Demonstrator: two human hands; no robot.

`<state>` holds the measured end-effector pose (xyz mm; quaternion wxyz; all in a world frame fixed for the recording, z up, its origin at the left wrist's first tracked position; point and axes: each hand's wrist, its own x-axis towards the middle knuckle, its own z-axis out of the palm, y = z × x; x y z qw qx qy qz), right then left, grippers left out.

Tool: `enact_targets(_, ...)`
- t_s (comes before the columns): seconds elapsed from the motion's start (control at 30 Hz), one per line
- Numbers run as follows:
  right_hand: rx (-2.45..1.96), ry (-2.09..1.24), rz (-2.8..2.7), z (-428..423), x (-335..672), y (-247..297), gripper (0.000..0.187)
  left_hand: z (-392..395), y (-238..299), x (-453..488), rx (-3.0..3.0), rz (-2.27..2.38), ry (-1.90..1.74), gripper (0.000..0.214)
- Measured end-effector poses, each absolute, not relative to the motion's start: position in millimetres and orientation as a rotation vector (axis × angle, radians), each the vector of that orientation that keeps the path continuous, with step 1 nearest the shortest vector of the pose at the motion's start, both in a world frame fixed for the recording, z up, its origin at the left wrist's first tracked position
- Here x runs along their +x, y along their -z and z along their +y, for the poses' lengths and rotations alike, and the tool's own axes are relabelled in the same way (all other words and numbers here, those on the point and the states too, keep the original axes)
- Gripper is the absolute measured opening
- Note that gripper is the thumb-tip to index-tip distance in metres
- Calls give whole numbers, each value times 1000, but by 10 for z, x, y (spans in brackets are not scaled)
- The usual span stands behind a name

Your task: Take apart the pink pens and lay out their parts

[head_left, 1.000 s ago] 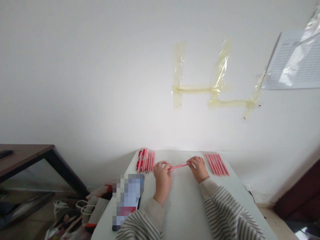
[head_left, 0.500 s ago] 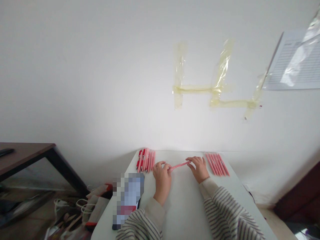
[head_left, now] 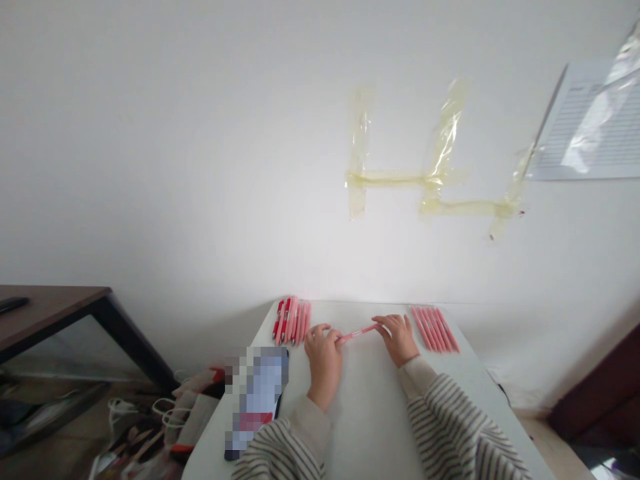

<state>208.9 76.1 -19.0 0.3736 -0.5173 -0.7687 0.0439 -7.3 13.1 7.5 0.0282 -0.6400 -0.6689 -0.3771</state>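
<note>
Between my two hands a pink pen (head_left: pixel 358 332) is held crosswise above the white table (head_left: pixel 373 413), with a pale label showing along its barrel. My left hand (head_left: pixel 324 357) pinches its left end, and my right hand (head_left: pixel 397 339) pinches the right end, which sits slightly higher. Left of my left hand lies a bunch of pink and red pens (head_left: pixel 295 321), side by side. Just beyond my right hand, several pink pens (head_left: pixel 434 329) are laid out in a slanted row.
A phone (head_left: pixel 265 393), partly pixelated, lies along the table's left side. The white wall (head_left: pixel 225 200) rises behind the table, with yellowed tape (head_left: pixel 395 179) on it. On the left stands a brown desk (head_left: pixel 55 310), with bags and cables (head_left: pixel 170 413) on the floor.
The pink pen has turned about its length, so its pale label now faces me. Both hands have stayed nearly in place.
</note>
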Motion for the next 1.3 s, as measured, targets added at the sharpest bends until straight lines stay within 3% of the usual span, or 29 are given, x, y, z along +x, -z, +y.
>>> enact_targets(0.6,-1363,-88,-1989,720,2075,140,22,166,-72,-97,-1976,-2005,1268,12)
enact_targets(1.17,-1285,-101,-2007,705,2104,106,35,150,-99,-99,-1937,-2035,1289,13)
enact_targets(1.3,-1266,-58,-2021,711,2116,97,24,138,-120,-88,-1947,-2057,1282,15)
